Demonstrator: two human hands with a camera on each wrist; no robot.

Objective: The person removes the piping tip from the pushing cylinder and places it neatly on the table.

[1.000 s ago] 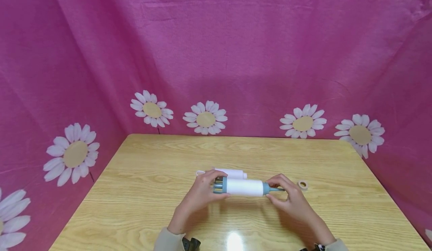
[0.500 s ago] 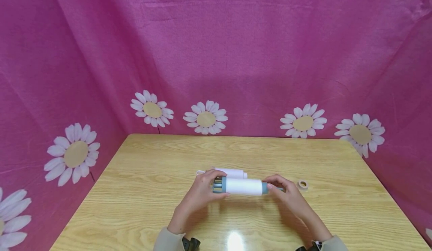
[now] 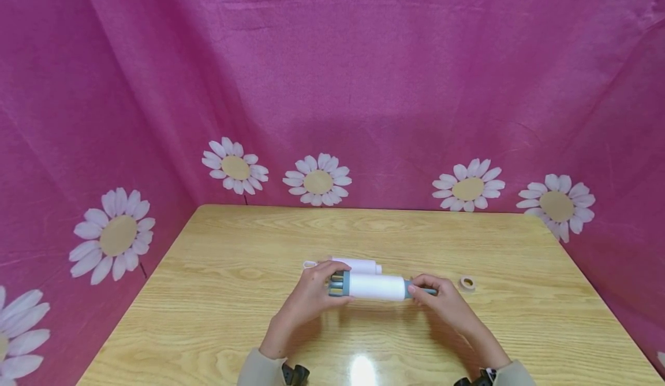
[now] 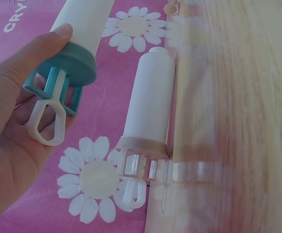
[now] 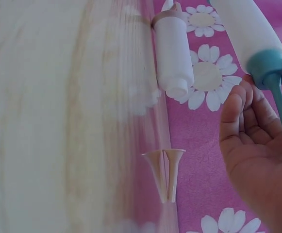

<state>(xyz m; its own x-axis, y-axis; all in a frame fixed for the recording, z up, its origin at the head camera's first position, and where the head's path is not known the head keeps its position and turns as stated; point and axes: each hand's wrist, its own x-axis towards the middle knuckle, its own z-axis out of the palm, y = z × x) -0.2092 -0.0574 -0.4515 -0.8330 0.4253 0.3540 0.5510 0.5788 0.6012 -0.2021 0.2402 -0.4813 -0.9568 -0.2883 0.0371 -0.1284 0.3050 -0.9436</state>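
An icing syringe (image 3: 376, 287) with a white barrel and teal ends is held level above the table. My left hand (image 3: 309, 291) grips its left end, the thumb on the teal collar (image 4: 75, 63) in the left wrist view; a pale ring handle (image 4: 61, 116) sticks out there. At the other end, my right hand (image 3: 448, 307) pinches the teal nozzle cap (image 5: 267, 65), its thin spout (image 5: 279, 104) pointing over the palm. Just behind lies a second syringe (image 3: 355, 266), white with a beige collar (image 4: 143, 145).
To the right of my right hand a small beige nozzle (image 3: 467, 283) stands on the wooden table (image 3: 234, 293); the right wrist view shows its flared shape. A magenta cloth (image 3: 374, 86) with daisies hangs behind the table and along its sides.
My right hand has shifted slightly left along the nozzle end, and its thumb has moved up onto the teal cap. The left hand and the syringe stay almost where they were.
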